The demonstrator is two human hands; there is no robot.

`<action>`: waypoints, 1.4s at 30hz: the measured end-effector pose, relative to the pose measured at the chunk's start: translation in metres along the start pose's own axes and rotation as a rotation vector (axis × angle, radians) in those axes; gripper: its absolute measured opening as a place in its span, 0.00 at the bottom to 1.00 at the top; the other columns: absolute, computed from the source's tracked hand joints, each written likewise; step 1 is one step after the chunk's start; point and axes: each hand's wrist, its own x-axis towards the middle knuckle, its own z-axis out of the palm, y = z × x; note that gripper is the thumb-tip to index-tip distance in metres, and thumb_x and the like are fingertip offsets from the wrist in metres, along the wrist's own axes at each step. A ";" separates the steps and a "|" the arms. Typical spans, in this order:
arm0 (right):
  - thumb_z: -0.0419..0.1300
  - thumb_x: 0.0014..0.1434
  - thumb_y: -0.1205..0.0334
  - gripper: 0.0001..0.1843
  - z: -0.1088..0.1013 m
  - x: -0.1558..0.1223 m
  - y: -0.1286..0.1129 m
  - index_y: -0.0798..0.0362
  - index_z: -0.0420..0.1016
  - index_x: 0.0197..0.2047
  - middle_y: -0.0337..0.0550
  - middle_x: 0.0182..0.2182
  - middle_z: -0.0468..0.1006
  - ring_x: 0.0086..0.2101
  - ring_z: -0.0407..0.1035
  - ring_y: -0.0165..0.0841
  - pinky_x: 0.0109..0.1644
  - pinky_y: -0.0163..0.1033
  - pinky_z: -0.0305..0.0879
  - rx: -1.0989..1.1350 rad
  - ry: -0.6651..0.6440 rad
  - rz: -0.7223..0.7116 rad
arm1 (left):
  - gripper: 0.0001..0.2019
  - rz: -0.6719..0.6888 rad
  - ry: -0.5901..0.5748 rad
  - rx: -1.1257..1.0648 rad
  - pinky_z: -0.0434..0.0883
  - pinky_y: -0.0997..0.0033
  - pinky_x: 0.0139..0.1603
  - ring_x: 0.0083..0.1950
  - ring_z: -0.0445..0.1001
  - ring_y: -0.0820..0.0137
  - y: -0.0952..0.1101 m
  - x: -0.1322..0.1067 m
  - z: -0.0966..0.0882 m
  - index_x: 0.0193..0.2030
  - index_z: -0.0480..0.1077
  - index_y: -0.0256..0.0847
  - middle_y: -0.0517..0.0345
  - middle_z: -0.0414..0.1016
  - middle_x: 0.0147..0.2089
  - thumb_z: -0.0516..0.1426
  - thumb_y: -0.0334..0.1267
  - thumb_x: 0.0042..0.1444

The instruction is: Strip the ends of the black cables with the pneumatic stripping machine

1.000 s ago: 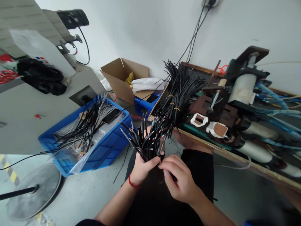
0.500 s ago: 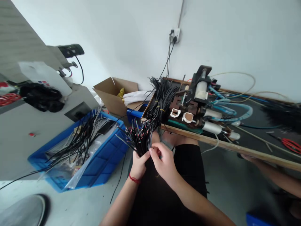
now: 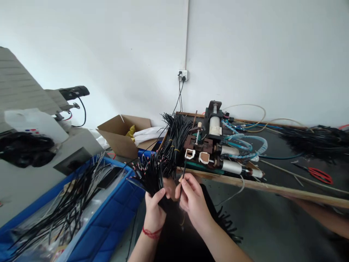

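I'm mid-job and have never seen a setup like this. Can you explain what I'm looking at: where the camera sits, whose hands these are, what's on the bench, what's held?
There is no robot here: a person works bare-handed, and the one picture comes from a camera on their head, looking forward and down. The left hand grips a bundle of black wires with coloured tips. The right hand pinches a single black wire beside it. Ahead is a wooden-edged bench carrying a small machine with cylinders and blue hoses, a banded wire bundle, a loose wire pile and a red-handled tool. At left a blue crate holds more wires. The forearm at the right edge is another person's.
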 end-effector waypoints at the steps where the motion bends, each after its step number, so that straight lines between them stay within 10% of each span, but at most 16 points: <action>1: 0.63 0.71 0.40 0.20 -0.004 0.003 -0.001 0.48 0.66 0.43 0.27 0.21 0.72 0.14 0.39 0.20 0.16 0.29 0.36 0.078 -0.008 0.027 | 0.13 0.000 0.007 -0.016 0.71 0.73 0.30 0.25 0.68 0.73 -0.001 0.003 0.001 0.28 0.73 0.39 0.62 0.70 0.23 0.72 0.41 0.50; 15: 0.72 0.67 0.51 0.14 -0.045 0.037 0.020 0.51 0.76 0.39 0.25 0.18 0.58 0.19 0.38 0.24 0.26 0.30 0.48 0.720 0.046 0.202 | 0.09 -0.032 -0.193 0.037 0.68 0.63 0.36 0.27 0.64 0.69 -0.012 0.033 -0.002 0.29 0.74 0.40 0.58 0.65 0.24 0.66 0.42 0.54; 24: 0.69 0.69 0.47 0.17 -0.043 0.034 0.020 0.52 0.78 0.37 0.30 0.18 0.65 0.18 0.46 0.23 0.25 0.34 0.42 0.595 0.019 0.120 | 0.16 -0.074 -0.049 -0.066 0.57 0.66 0.23 0.20 0.51 0.74 -0.022 0.043 -0.022 0.44 0.78 0.45 0.66 0.61 0.22 0.71 0.40 0.48; 42: 0.71 0.66 0.44 0.18 -0.050 0.036 0.020 0.50 0.80 0.40 0.33 0.17 0.69 0.16 0.48 0.22 0.23 0.33 0.43 0.623 0.107 0.169 | 0.19 -0.164 -0.269 -0.207 0.65 0.67 0.32 0.22 0.51 0.73 -0.036 0.037 -0.022 0.55 0.78 0.49 0.67 0.59 0.23 0.67 0.39 0.55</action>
